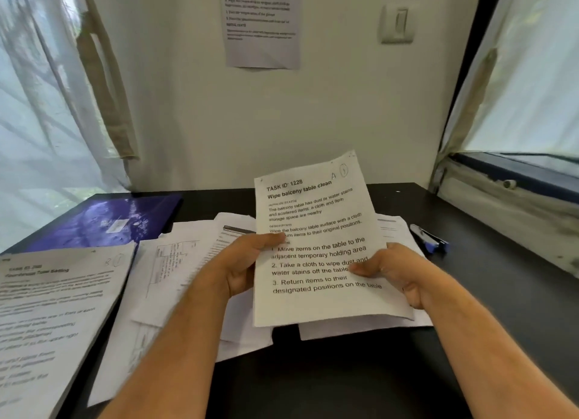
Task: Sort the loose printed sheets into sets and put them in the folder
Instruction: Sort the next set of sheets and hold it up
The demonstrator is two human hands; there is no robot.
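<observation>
While both hands (238, 265) (398, 271) grip one sheet (316, 249), loose sheets (175, 268) lie beneath — folder (103, 221) left; pen (429, 238) right.

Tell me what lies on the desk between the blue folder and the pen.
In the head view, loose printed sheets cover the desk between the blue folder and the pen; both hands hold one sheet above them.

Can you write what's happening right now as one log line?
step: sorting | left hand: holds sheet | right hand: holds sheet | folder: shut, far left | pile: loose
</observation>
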